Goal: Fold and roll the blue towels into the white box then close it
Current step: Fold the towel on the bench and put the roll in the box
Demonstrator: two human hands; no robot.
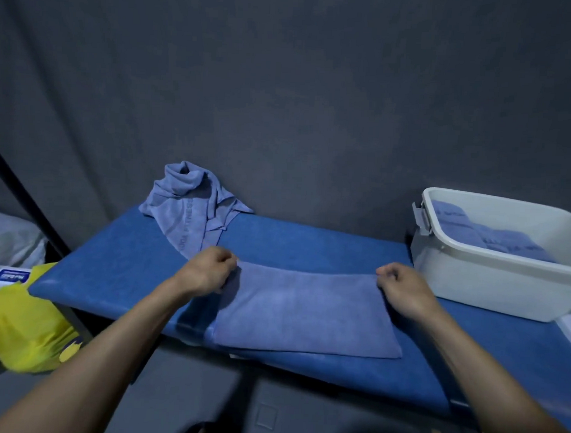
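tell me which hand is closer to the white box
Right. The right hand pinches the flat towel's far right corner just beside the white box; the left hand pinches the opposite corner.

Two hands, the left hand (pixel 207 272) and the right hand (pixel 401 290). One folded blue towel (pixel 306 311), one crumpled towel (pixel 190 206), one white box (pixel 489 272) with rolled towels (pixel 490 236) inside (number unclear), one yellow bag (pixel 24 330).
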